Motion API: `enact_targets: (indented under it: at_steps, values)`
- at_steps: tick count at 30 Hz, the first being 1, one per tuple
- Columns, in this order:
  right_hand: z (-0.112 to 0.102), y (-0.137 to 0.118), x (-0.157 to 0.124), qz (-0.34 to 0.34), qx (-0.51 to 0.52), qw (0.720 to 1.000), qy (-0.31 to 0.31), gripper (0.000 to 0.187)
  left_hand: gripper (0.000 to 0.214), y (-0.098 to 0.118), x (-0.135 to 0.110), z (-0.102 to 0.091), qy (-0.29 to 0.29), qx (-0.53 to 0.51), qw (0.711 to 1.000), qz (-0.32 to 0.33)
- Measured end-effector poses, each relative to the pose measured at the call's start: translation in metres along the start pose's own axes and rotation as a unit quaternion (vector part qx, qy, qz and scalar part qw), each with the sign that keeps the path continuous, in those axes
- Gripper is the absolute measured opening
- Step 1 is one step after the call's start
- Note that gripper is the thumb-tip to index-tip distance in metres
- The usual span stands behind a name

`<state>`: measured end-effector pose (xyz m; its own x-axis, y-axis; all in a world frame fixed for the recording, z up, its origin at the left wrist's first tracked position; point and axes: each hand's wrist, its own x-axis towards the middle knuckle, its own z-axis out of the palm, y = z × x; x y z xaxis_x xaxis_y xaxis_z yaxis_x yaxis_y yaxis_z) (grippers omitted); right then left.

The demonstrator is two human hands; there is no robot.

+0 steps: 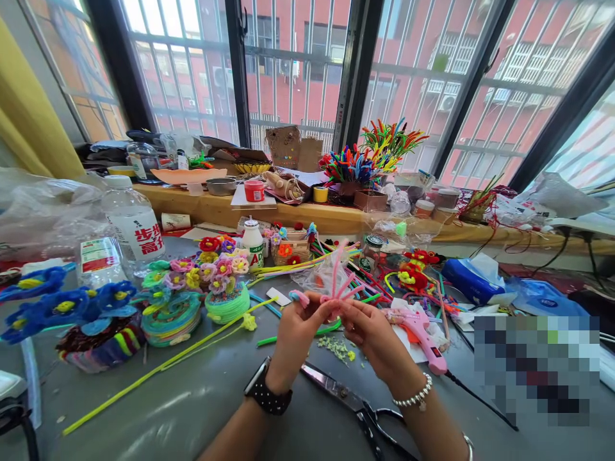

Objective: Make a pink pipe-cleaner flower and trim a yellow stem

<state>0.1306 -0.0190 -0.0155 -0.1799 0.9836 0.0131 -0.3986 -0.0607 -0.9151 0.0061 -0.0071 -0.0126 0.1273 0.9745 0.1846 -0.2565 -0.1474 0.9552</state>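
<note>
Pink pipe cleaners (pixel 339 275) fan upward from between my fingertips at the middle of the table. My left hand (pixel 300 333), with a dark watch on its wrist, pinches them from the left, and a small pink and blue fuzzy piece shows by its fingers. From the right, my right hand (pixel 369 336) pinches the same bunch; a beaded bracelet is on that wrist. Below the hands lie large scissors (pixel 336 390), partly hidden by the right forearm. Just right of my right hand rests a pink glue gun (pixel 423 336) with a black cord.
Pipe-cleaner flower pots (pixel 173 317) stand at the left, before a large plastic bottle (pixel 132 221). A long yellow pipe cleaner (pixel 168 368) crosses the table. A tissue pack (pixel 473 278) lies at the right. Bundled pipe cleaners (pixel 353 169) stand on the wooden sill (pixel 307 214). Part of the right side is pixelated.
</note>
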Motion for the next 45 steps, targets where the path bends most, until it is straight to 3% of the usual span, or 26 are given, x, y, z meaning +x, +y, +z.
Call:
enact_targets:
  at_steps: [4, 7, 14, 20, 25, 28, 33, 38, 45]
  values:
    - [-0.002, 0.000, 0.000, 0.017, 0.030, 0.999, -0.021, 0.019, 0.016, 0.003, 0.002, -0.003, -0.057, -0.046, 0.994, -0.084]
    - [-0.002, 0.002, 0.001, 0.025, 0.037, 0.998, -0.036, 0.020, 0.018, 0.003, 0.003, -0.004, -0.058, -0.063, 0.989, -0.120]
    - [-0.004, 0.001, 0.001, -0.009, -0.050, 0.998, -0.032, 0.019, 0.021, 0.008, 0.002, -0.005, -0.017, -0.019, 0.995, -0.095]
    - [0.000, -0.006, -0.002, -0.102, -0.192, 0.975, 0.042, 0.016, 0.020, 0.007, 0.003, -0.009, -0.087, 0.023, 0.992, -0.093]
    - [0.003, -0.004, -0.002, -0.126, -0.187, 0.967, 0.116, 0.017, 0.023, 0.002, 0.004, -0.006, -0.109, 0.011, 0.988, -0.112]
    - [0.004, -0.004, -0.003, -0.132, -0.177, 0.968, 0.117, 0.017, 0.024, 0.001, 0.004, -0.005, -0.104, 0.017, 0.989, -0.107]
    - [0.001, -0.005, -0.004, -0.117, -0.209, 0.968, 0.076, 0.017, 0.024, 0.002, 0.003, -0.006, -0.115, 0.039, 0.986, -0.110]
    - [-0.002, -0.006, -0.003, -0.092, -0.221, 0.968, 0.078, 0.022, 0.020, 0.003, 0.003, -0.007, -0.144, 0.072, 0.983, -0.090]
    - [-0.003, -0.005, -0.004, -0.004, -0.145, 0.988, 0.043, 0.030, 0.015, 0.012, 0.001, -0.007, -0.135, 0.090, 0.982, -0.099]
